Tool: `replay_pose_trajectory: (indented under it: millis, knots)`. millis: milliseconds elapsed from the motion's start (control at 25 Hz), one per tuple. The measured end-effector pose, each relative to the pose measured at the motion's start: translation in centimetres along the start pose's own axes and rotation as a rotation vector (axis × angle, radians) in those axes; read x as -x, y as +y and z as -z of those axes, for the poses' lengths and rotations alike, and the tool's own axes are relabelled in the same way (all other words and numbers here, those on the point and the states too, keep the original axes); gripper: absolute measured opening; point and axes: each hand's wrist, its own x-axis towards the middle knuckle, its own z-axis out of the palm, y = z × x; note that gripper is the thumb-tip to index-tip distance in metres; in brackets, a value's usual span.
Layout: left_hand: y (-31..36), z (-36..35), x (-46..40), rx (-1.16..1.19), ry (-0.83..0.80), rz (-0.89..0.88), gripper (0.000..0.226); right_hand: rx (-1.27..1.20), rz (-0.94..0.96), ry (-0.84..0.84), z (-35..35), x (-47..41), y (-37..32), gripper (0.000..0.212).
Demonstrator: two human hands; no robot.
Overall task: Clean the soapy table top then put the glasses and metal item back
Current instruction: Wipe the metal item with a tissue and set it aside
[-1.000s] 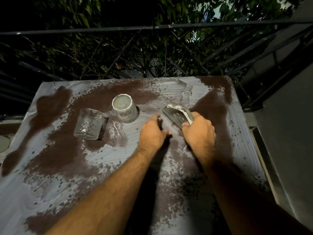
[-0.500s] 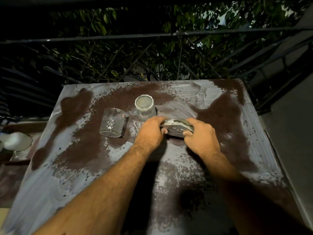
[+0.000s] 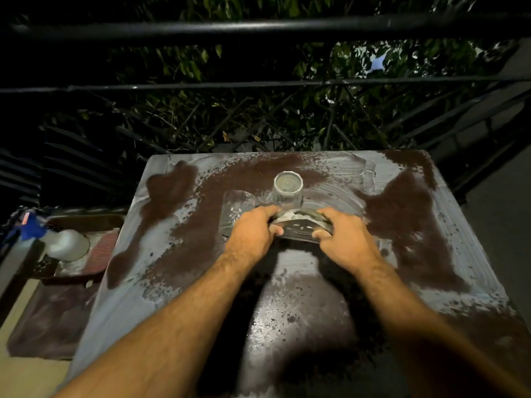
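Closer to me now, the metal scraper (image 3: pixel 298 229) has dragged back across the soapy brown surface (image 3: pixel 178 225), nearer the upturned faceted glass (image 3: pixel 288 190) and clear tumbler (image 3: pixel 237 209). My left hand (image 3: pixel 253 232) and right hand (image 3: pixel 346 235) grip its ends, fingers curled.

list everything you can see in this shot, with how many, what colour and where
table top: one, brown under pale soap film, centre
glasses: two, clear; one upside down at back centre, one on its side left of it
metal item: one, grey, soapy edge, on the table before the glasses
spray bottle: one, white with blue head, low ledge at left
railing: one, black, behind the table
left hand: grips metal item's left end
right hand: grips its right end
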Motion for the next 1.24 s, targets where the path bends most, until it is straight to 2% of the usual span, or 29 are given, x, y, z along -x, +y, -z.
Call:
replay_pose_trajectory:
  millis: [480, 720, 960, 1120, 1240]
  knots:
    - [-5.2, 6.6, 4.5, 0.041, 0.203, 0.153, 0.033, 0.002, 0.283, -0.012, -3.9, -2.2, -8.3, 0.042]
    - [-9.4, 9.8, 8.4, 0.058, 0.278, 0.235, 0.032, 0.0, 0.439, -0.134, -6.9, -2.1, -13.7, 0.041]
    - [-14.7, 14.0, 11.1, -0.003, 0.331, 0.348, 0.045, 0.038, 0.585, -0.272, -11.1, -2.1, -21.6, 0.039]
    - [-19.9, 17.7, 13.4, -0.024, 0.367, 0.402, 0.046, 0.023, 0.637, -0.359, -14.7, -2.3, -28.0, 0.039]
    - [-24.5, 20.3, 15.2, -0.068, 0.462, 0.45, 0.047, 0.016, 0.688, -0.377, -18.5, -2.4, -33.2, 0.04]
